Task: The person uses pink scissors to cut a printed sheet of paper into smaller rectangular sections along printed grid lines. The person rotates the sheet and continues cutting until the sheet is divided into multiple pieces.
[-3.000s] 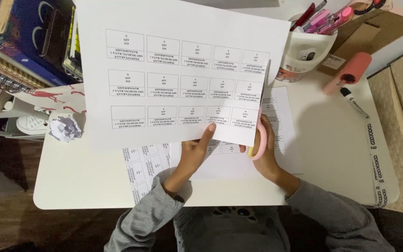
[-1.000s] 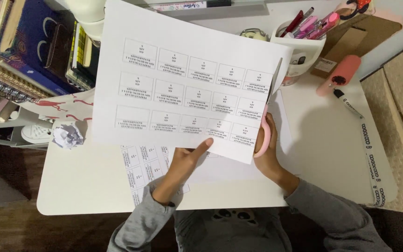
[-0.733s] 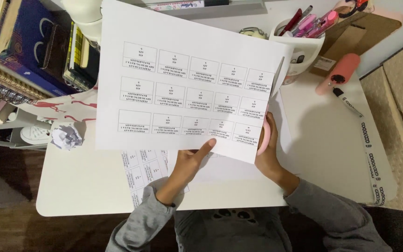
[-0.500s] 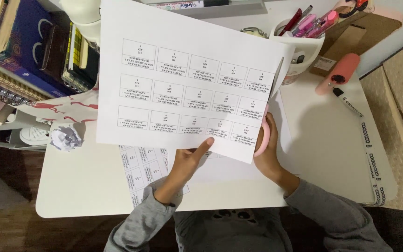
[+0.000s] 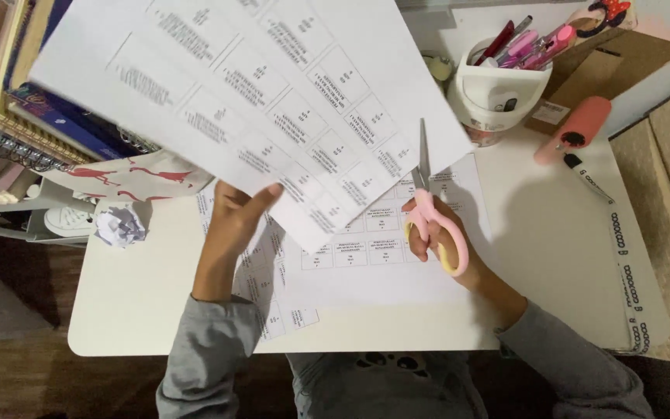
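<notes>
White desk [image 5: 141, 287]: left hand [image 5: 230, 221] lifts label sheet [image 5: 273, 93].

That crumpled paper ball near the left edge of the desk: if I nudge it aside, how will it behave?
The crumpled paper ball is probably very light and should slide or tumble at a slight touch. Its creased, uneven surface suggests it would wobble rather than roll straight. It sits near the white desk's left edge, so a push leftward might send it off.

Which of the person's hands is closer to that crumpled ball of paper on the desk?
Left. The left hand, holding the label sheet, is just beside the crumpled paper ball; the right hand, gripping pink scissors, is across the desk.
</notes>
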